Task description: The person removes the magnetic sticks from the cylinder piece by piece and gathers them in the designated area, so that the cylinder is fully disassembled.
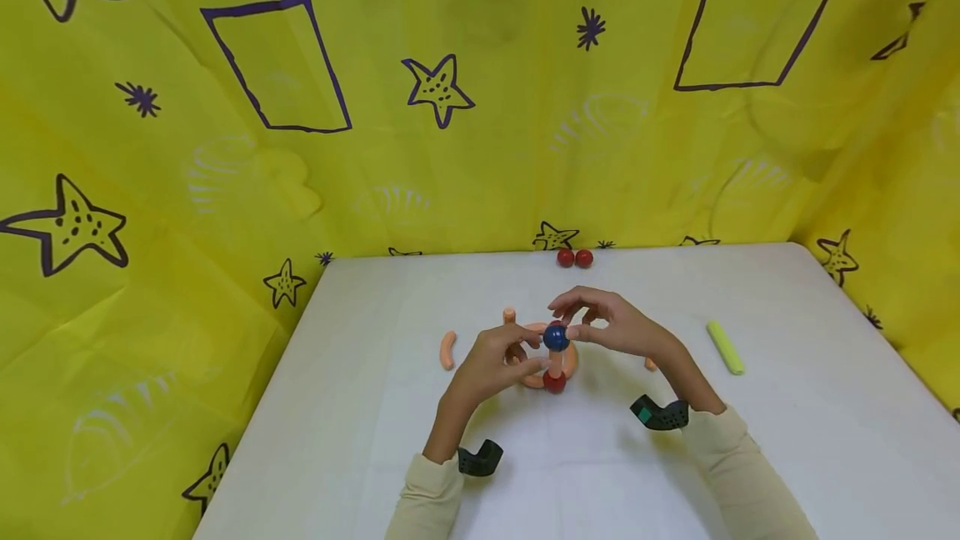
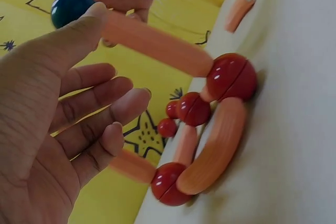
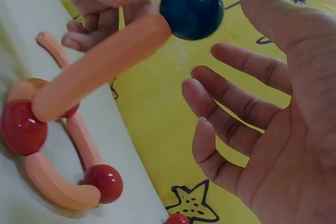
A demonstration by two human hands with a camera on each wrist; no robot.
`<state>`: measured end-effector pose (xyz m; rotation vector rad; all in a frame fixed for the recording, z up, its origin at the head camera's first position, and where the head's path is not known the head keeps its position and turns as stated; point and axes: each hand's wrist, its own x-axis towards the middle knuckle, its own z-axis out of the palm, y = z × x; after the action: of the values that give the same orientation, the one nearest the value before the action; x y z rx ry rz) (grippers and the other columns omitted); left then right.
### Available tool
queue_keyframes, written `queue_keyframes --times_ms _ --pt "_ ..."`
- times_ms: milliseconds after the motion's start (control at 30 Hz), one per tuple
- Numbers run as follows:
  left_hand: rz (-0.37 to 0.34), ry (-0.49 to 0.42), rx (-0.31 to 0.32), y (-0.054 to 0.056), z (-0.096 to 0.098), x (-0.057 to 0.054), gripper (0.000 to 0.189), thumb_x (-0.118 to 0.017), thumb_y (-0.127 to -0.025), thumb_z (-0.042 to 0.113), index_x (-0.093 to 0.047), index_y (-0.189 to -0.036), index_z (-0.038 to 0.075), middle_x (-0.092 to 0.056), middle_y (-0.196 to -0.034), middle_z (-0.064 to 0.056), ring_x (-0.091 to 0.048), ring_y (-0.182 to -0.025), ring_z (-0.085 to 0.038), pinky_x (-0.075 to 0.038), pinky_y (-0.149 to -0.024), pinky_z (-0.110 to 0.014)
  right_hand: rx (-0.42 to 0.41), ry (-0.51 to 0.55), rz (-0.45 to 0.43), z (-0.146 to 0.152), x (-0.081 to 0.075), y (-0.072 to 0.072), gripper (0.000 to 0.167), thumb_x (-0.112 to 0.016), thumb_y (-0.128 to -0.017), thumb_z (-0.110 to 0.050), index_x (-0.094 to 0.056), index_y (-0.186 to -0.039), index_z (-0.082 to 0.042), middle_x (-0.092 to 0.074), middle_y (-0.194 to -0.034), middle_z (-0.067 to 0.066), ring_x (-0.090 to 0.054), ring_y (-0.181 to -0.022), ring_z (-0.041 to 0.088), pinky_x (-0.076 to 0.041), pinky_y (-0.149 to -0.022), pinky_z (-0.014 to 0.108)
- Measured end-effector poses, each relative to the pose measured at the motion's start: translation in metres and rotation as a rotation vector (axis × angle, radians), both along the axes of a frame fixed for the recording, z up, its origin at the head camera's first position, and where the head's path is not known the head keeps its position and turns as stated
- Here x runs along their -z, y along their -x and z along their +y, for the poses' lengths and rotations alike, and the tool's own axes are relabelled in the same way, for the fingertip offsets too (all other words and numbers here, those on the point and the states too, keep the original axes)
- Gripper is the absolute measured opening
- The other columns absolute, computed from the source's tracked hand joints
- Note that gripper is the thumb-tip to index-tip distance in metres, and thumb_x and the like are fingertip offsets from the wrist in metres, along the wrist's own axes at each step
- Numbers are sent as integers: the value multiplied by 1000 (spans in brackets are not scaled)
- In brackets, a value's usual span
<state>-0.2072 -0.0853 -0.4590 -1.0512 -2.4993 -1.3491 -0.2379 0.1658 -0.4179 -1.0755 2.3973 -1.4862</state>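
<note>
A blue ball (image 1: 556,337) sits on the upper end of an upright orange stick (image 2: 157,45). The stick's lower end meets a red ball (image 2: 231,77) in a ring of red balls and curved orange sticks (image 3: 58,184) lying on the table. My left hand (image 1: 487,363) is at the ball's left, its thumb overlapping the stick's top in the left wrist view and its other fingers loosely bent. On the right side, my right hand (image 1: 611,323) is spread around the blue ball. A gap shows between its thumb and the ball in the right wrist view.
Two red balls (image 1: 574,257) lie at the table's back edge. A curved orange stick (image 1: 447,350) is left of the ring; a yellow-green stick (image 1: 724,348) lies far right. Another orange piece (image 2: 241,10) is beyond my right hand. A yellow patterned curtain (image 1: 480,173) surrounds the white table (image 1: 360,440).
</note>
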Motion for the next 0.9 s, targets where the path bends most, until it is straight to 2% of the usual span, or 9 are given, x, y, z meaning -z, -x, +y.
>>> queue_keyframes --times_ms 167,333,467,700,900 --pt "-1 7 15 -1 9 7 36 -73 -87 14 -65 -121 6 -70 -102 -10 -62 -67 -7 -52 -65 -15 -69 15 13 -6 7 -6 42 -73 -87 -11 -59 -126 -10 -62 -113 2 -57 -101 12 -50 -75 30" --pt "-28 -6 31 0 18 12 31 -72 -89 22 -65 -116 9 -68 -97 -5 -59 -60 -3 -50 -58 -15 -76 16 72 -9 9 -9 47 -76 -83 -8 -58 -126 -7 -61 -110 2 -55 -98 11 -51 -74 34" --pt "-18 3 22 0 22 15 25 -70 -91 25 -66 -108 8 -65 -93 -3 -55 -57 1 -49 -56 -14 -71 17 88 -10 7 -12 48 -77 -81 -7 -58 -125 -6 -61 -108 2 -54 -97 12 -51 -73 36" --pt "41 32 6 1 26 18 18 -70 -91 20 -67 -98 5 -68 -88 -5 -54 -57 1 -46 -56 -10 -60 8 99 -11 6 -15 38 -76 -83 -8 -63 -118 -10 -65 -105 1 -58 -94 9 -52 -71 32" --pt "110 39 15 1 29 18 14 -70 -90 17 -68 -97 6 -69 -85 -4 -57 -61 -4 -47 -59 -9 -80 30 122 -10 11 -13 37 -74 -85 -7 -62 -119 -4 -66 -105 3 -60 -93 9 -53 -72 29"
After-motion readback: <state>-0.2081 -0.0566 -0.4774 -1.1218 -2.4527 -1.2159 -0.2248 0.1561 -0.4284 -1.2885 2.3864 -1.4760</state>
